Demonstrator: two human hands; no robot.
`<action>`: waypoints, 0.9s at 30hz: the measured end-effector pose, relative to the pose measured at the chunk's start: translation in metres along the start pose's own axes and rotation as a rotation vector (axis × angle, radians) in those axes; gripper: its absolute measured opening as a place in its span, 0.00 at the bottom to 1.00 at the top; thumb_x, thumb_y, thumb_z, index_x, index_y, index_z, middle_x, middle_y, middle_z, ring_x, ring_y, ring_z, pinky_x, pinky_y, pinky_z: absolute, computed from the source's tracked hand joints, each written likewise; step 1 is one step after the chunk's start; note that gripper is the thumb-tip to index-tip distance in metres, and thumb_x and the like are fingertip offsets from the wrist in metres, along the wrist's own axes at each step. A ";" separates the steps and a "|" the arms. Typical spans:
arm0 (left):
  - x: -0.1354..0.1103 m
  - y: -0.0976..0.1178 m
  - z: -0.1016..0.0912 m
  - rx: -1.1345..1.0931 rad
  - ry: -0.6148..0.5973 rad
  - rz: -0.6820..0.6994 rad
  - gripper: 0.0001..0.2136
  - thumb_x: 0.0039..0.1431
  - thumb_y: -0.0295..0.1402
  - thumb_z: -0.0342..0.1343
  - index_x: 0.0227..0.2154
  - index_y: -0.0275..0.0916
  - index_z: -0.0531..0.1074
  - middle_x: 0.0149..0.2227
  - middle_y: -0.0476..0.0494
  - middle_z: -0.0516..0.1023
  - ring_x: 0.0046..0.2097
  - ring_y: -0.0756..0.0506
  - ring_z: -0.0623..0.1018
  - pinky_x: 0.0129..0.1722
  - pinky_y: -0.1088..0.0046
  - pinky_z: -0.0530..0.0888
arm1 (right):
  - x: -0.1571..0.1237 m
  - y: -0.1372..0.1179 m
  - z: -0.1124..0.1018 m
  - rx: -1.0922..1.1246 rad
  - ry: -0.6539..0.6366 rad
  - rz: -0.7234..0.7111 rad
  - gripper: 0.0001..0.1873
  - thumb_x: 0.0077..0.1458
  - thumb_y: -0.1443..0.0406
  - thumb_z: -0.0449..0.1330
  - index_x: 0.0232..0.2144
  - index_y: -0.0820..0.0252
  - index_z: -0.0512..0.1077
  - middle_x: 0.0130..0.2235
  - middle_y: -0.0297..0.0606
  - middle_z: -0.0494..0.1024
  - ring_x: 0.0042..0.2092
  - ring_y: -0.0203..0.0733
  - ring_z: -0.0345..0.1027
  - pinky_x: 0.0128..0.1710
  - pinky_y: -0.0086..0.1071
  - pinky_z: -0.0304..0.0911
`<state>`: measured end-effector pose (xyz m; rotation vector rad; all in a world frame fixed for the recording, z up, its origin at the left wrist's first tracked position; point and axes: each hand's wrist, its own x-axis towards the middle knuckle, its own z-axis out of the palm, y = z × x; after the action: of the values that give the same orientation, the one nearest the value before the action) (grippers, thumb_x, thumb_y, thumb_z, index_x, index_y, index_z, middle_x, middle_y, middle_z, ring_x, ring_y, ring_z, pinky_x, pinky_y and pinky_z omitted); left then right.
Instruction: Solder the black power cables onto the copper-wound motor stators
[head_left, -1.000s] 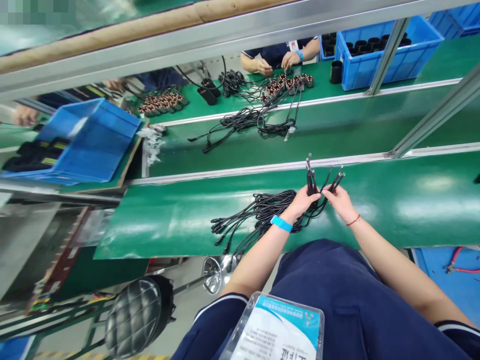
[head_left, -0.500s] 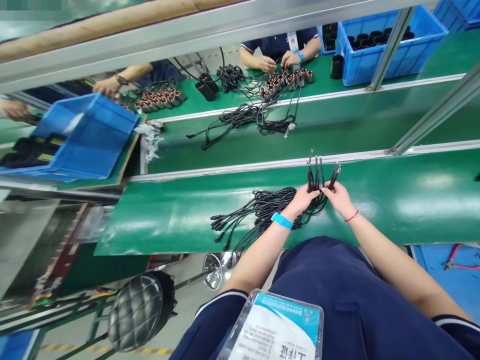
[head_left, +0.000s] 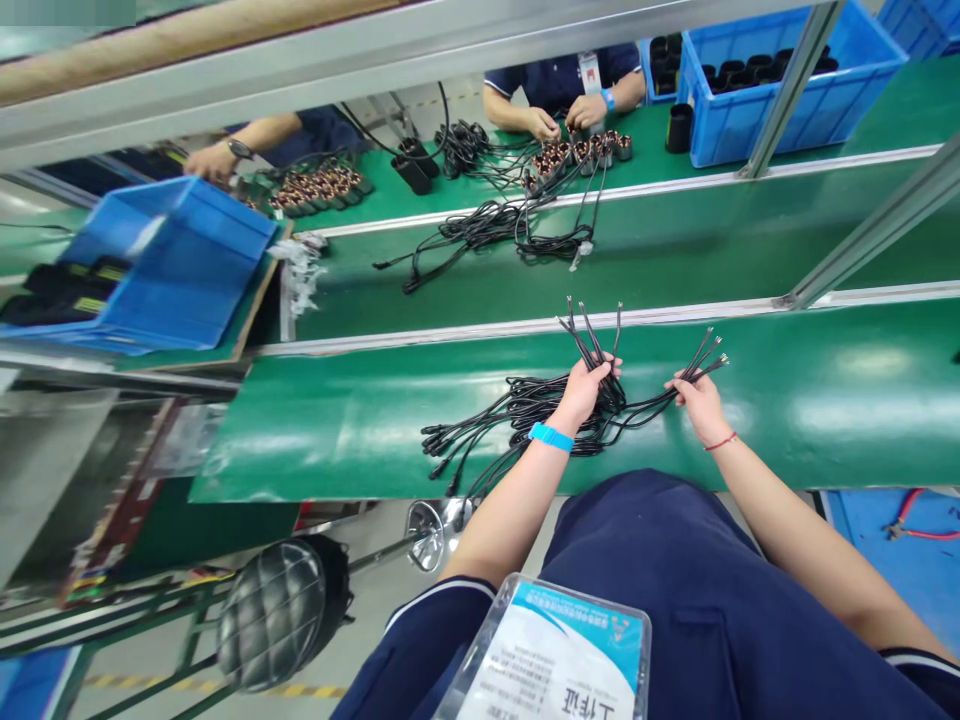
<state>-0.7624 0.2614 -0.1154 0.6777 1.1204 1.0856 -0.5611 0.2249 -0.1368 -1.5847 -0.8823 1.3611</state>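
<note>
A tangled bundle of black cables lies on the near green conveyor belt. My left hand, with a blue wristband, is closed around several cable ends that stick up above it. My right hand, with a red string on the wrist, is closed on a second small bunch of cable ends fanned up and to the right. The two bunches are apart, and their cables run back down into the same bundle between my hands.
A blue bin stands at the left. More black cables lie on the middle belt. Across the line, other people's hands work at copper-wound parts. A blue crate of black cylinders sits far right.
My hands held the cable ends together in one bunch. They have now drawn apart, the right hand moving right with its own few ends, the left staying with the others.
</note>
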 end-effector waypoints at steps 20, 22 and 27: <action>-0.005 0.001 -0.006 -0.037 -0.092 0.000 0.10 0.50 0.33 0.61 0.34 0.35 0.70 0.36 0.43 0.79 0.34 0.49 0.77 0.40 0.69 0.72 | -0.005 -0.003 0.009 -0.046 -0.161 -0.063 0.13 0.62 0.58 0.58 0.38 0.65 0.69 0.34 0.33 0.72 0.28 0.29 0.64 0.28 0.26 0.65; -0.004 0.000 -0.005 -0.021 -0.119 -0.002 0.10 0.50 0.34 0.61 0.34 0.35 0.71 0.36 0.43 0.79 0.35 0.49 0.76 0.41 0.68 0.71 | -0.004 -0.005 0.012 -0.068 -0.182 -0.088 0.13 0.61 0.58 0.58 0.38 0.65 0.69 0.34 0.33 0.72 0.29 0.30 0.65 0.29 0.26 0.65; -0.002 -0.004 0.002 0.057 -0.211 0.004 0.09 0.48 0.33 0.62 0.33 0.35 0.73 0.35 0.45 0.79 0.36 0.48 0.76 0.46 0.67 0.69 | 0.002 -0.020 0.025 -0.138 -0.257 -0.190 0.13 0.59 0.58 0.60 0.39 0.64 0.70 0.35 0.35 0.73 0.32 0.33 0.67 0.33 0.30 0.67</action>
<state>-0.7590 0.2587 -0.1175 0.8201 0.9711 0.9643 -0.5854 0.2383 -0.1207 -1.4041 -1.2724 1.4110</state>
